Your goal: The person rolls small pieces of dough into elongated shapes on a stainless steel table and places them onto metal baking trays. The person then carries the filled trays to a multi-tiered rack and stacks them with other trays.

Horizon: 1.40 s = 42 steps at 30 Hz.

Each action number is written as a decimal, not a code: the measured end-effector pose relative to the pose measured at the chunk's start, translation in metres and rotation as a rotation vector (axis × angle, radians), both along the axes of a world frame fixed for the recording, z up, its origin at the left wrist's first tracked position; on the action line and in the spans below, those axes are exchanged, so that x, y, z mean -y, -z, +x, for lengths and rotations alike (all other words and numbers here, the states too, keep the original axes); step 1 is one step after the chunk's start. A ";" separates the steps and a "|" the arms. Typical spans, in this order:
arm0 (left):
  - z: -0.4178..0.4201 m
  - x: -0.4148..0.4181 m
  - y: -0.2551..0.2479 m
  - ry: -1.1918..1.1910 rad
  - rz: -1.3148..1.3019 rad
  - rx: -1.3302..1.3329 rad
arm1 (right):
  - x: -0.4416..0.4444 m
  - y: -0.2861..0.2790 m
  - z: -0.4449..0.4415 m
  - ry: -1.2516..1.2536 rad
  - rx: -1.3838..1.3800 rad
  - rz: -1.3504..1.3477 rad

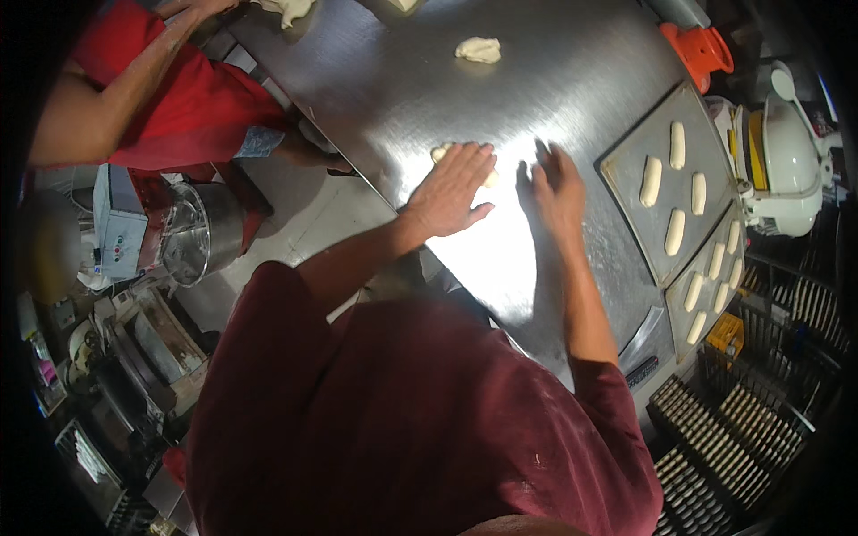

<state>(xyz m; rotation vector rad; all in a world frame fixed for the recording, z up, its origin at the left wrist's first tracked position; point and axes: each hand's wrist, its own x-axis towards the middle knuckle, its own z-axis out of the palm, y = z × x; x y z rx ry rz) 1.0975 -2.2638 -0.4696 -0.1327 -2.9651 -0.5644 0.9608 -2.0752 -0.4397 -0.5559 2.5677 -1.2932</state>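
Note:
My left hand (453, 191) lies flat, palm down, over a piece of pale dough (439, 154). The dough shows past the fingers on both sides; the rest is hidden beneath the hand. To its right, my right hand (560, 187) is held over the stainless steel table (402, 87) with fingers loosely bent and nothing visible in them. Farther up the table sits a loose lump of dough (478, 49). On the right, a metal baking tray (633, 154) bears several dough rolls (678, 145), and a second tray (677, 315) beside it holds more.
At upper left a person in a red apron (208, 100) reaches toward more dough (288, 9). A flat shiny strip (642, 338) and a remote control (642, 372) lie near the right edge. A steel mixing bowl (201, 234) stands left; racks of filled trays (710, 442) stand lower right.

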 end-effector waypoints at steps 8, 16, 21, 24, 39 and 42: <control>-0.005 0.014 -0.005 0.070 0.056 -0.023 | 0.204 0.008 -0.121 -0.426 -0.520 0.450; -0.008 0.023 -0.008 0.119 0.092 0.006 | 0.019 -0.047 0.009 -0.132 -0.336 0.330; -0.006 0.018 -0.015 0.185 0.097 0.107 | -0.155 -0.013 0.206 0.136 -0.184 0.575; -0.007 0.020 -0.015 0.216 0.018 0.076 | -0.137 -0.002 0.270 0.192 -0.272 0.717; 0.000 0.006 -0.032 0.240 -0.022 0.049 | -0.142 -0.001 0.231 0.164 -0.332 0.496; 0.035 0.001 -0.028 0.261 -0.030 0.009 | -0.151 -0.011 0.261 0.097 -0.316 0.452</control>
